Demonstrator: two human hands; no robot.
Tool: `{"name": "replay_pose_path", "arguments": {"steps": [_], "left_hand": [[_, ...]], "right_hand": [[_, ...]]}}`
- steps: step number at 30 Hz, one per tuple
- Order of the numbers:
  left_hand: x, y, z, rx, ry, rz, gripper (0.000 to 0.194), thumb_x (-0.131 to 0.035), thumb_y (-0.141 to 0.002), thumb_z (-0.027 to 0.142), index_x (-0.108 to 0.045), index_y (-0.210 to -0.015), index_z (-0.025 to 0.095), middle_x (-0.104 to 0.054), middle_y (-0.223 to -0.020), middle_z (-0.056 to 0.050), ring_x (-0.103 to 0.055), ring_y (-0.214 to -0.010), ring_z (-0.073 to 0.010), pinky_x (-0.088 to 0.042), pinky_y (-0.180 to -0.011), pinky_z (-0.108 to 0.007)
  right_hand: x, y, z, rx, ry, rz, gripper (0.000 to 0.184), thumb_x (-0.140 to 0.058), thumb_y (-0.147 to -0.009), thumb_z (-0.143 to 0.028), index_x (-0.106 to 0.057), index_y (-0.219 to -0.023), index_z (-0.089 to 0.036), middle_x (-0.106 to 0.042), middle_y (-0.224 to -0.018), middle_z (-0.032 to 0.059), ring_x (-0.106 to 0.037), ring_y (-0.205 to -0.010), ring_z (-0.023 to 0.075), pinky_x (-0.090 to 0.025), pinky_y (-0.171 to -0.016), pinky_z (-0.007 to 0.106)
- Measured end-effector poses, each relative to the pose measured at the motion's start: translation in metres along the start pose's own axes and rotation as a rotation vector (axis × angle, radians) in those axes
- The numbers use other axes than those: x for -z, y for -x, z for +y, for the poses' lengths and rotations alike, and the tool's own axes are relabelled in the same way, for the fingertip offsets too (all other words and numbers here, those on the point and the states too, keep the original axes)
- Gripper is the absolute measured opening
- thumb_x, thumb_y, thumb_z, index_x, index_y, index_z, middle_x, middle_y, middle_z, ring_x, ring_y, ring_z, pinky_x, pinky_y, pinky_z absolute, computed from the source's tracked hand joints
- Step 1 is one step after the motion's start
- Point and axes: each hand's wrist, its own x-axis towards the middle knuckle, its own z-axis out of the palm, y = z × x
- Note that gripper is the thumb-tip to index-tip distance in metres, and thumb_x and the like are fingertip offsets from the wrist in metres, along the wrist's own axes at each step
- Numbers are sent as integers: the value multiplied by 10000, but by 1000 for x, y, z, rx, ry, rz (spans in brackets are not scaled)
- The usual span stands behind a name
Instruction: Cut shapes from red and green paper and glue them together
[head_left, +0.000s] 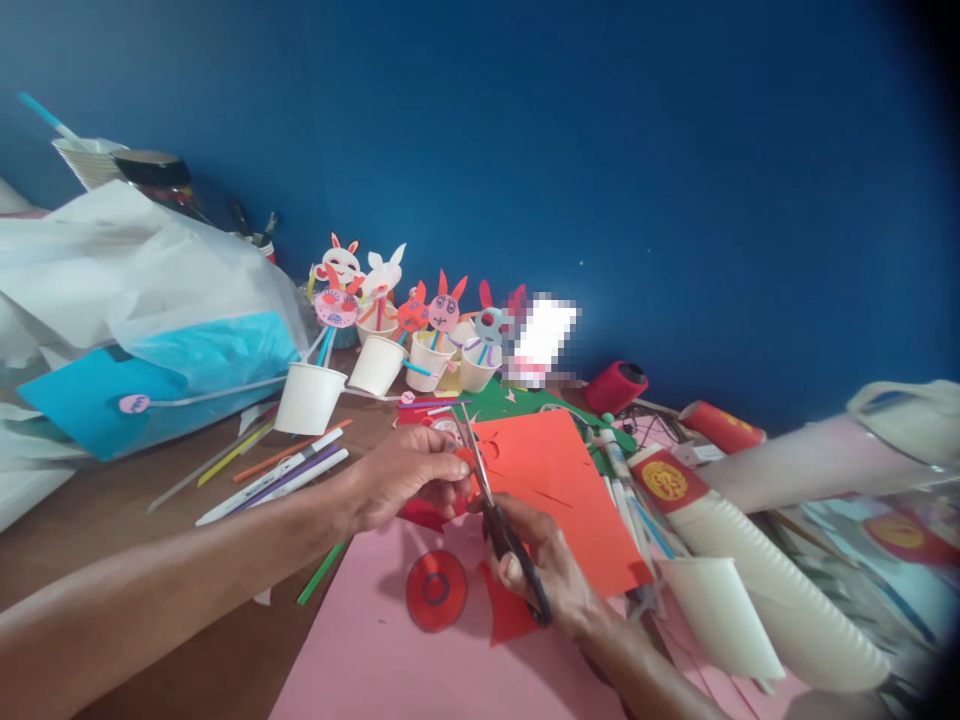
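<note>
My left hand (424, 470) pinches a small piece of red paper (466, 462) between thumb and fingers. My right hand (544, 555) is closed round the black handles of a pair of scissors (480, 462). The blades point up and away, beside the red piece, and look partly apart. Below my hands lies a pink sheet (360, 640). On it rests a red paper disc (436, 592) with a dark ring drawn at its centre. A red scrap (510, 605) sits under my right hand. An orange-red sheet (559, 470) lies just beyond the scissors.
Paper cups (309, 398) with rabbit-faced figures on straws stand at the back. Pens and straws (277, 480) lie left, near a plastic bag (150, 270). A red thread spool (615, 387), stacked paper plates (780, 570) and a white cup (724, 615) are on the right. A blue wall (600, 150) rises behind.
</note>
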Motion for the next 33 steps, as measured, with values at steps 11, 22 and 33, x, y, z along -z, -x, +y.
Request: {"name": "replay_pose_path", "arguments": {"steps": [11, 22, 33], "left_hand": [[4, 1, 2, -45, -168, -2, 86, -528, -681, 153, -551, -603, 123, -587, -543, 13, -520, -409, -64, -404, -452, -192], [3, 5, 17, 60, -226, -32, 77, -549, -656, 139, -539, -580, 135, -543, -480, 33, -510, -422, -66, -385, -412, -169], [3, 4, 9, 39, -28, -56, 107, -594, -698, 238, -574, -699, 133, -589, -626, 6, -513, -494, -69, -432, -470, -207]], "right_hand": [[5, 1, -1, -48, -6, -1, 531, -616, -603, -519, -586, -989, -157, -469, -633, -6, -448, -571, 129, -405, -545, 255], [9, -1, 2, -3, 47, -44, 482, -613, -611, -483, -605, -964, -156, -471, -611, -11, -417, -543, 118, -377, -533, 253], [6, 1, -5, -36, 5, 41, 524, -610, -589, -502, -585, -978, -151, -475, -610, -6, -427, -548, 130, -383, -540, 264]]}}
